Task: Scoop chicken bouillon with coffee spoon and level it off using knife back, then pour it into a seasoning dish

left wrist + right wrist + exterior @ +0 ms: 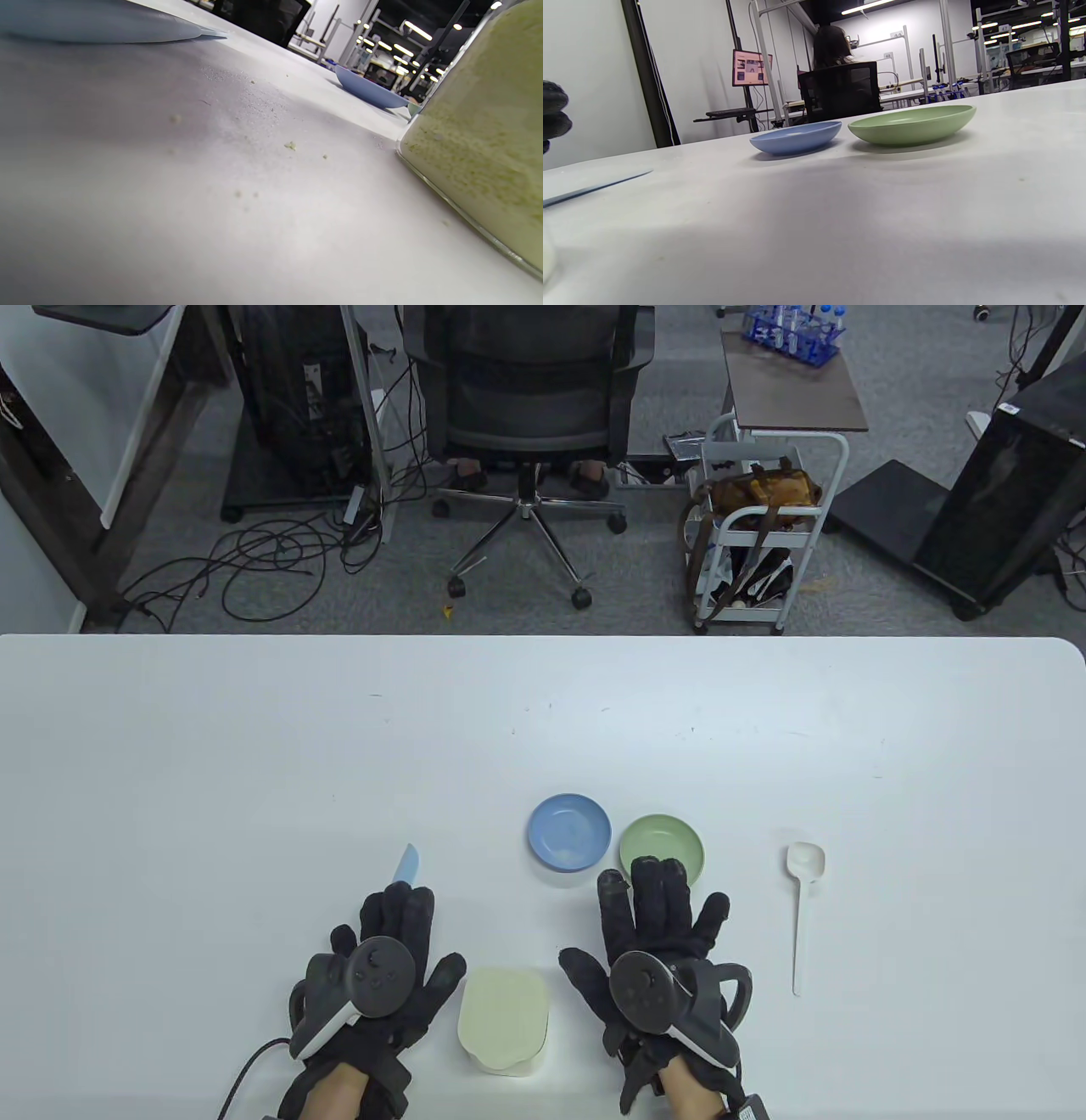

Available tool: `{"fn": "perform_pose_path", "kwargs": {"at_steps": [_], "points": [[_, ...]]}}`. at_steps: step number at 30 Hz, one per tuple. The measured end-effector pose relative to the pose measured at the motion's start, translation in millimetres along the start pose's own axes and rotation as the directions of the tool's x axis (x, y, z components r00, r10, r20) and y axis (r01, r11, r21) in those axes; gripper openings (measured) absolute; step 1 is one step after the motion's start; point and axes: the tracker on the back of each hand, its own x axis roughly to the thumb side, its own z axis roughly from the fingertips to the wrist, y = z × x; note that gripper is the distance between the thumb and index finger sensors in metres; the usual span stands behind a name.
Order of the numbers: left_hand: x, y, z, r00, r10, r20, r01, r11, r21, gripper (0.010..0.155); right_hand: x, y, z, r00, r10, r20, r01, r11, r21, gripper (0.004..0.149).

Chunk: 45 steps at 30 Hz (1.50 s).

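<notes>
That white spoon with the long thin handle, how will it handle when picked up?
The white spoon looks like thin plastic, so probably very light. Its slim handle may flex a little. Lying flat on the table, it seems unlikely to roll, but could skid if nudged.

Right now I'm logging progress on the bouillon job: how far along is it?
Barely begun. Done: nothing visible; the blue dish and green dish look empty. In hand: nothing; the left hand lies flat over the knife, the right hand flat on the table. Left: take the untouched spoon, scoop from the bouillon container, level, pour.
</notes>
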Motion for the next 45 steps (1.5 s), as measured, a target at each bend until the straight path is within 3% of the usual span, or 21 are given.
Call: {"fn": "perform_pose_path", "kwargs": {"at_steps": [5, 10, 14, 18, 26, 35, 45], "points": [[-0.4, 0.2, -0.4, 1.0, 0.007, -0.005, -0.007, 1.0, -0.001, 0.09, 21.8, 2.9, 2.0, 0.989, -0.083, 0.122, 0.082, 0.997, 0.015, 0.086], [-0.8, 0.8, -0.4, 1.0, 0.008, -0.006, -0.008, 1.0, 0.007, 0.09, 55.5, 19.3, 3.2, 0.948, -0.176, 0.266, 0.123, 0.972, 0.202, 0.096], [-1.3, 1.0, -0.5, 1.0, 0.013, -0.006, -0.013, 1.0, 0.01, 0.09, 68.1, 30.4, 1.1, 0.932, -0.217, 0.291, 0.126, 0.945, 0.301, 0.104], [-1.5, 1.3, -0.7, 1.0, 0.015, -0.008, -0.015, 1.0, 0.01, 0.09, 66.8, 33.5, -1.7, 0.883, -0.396, 0.254, 0.267, 0.866, 0.423, 0.11], [-1.6, 1.3, -0.6, 1.0, 0.014, -0.005, -0.014, 1.0, 0.009, 0.09, 77.7, 27.3, 3.5, 0.885, -0.336, 0.322, 0.181, 0.886, 0.427, 0.113], [-1.9, 1.4, -0.1, 1.0, 0.01, -0.01, -0.01, 1.0, 0.008, 0.089, 91.5, 26.4, 1.0, 0.894, -0.31, 0.323, 0.113, 0.854, 0.507, 0.115], [-1.2, 0.6, 0.8, 1.0, 0.018, -0.004, -0.018, 1.0, 0.003, 0.089, 71.4, 14.4, -23.4, 0.897, -0.372, 0.24, 0.235, 0.86, 0.454, 0.112]]}}
